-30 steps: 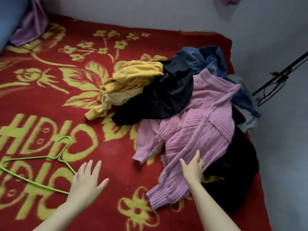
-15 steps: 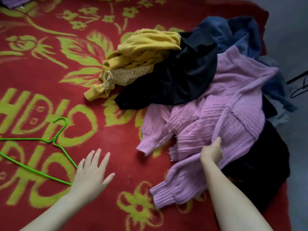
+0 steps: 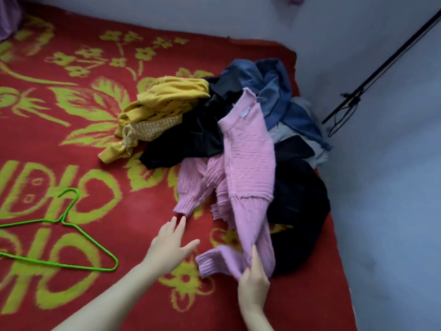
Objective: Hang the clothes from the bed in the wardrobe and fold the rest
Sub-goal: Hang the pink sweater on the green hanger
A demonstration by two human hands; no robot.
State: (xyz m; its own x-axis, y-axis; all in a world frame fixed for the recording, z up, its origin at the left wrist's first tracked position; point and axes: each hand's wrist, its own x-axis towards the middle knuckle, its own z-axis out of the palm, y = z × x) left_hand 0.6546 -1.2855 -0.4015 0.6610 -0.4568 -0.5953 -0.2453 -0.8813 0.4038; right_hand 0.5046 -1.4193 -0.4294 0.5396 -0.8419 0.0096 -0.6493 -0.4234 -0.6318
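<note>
Nearby, green hanger, clothes heap under sweater

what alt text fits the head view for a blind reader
A right hand grips a pink knit sweater from a clothes pile on a red floral blanket; the open left hand hovers near its cuff. A green wire hanger lies to the left.

Right hand grips the pink sweater; left hand open beside a sleeve.
</note>
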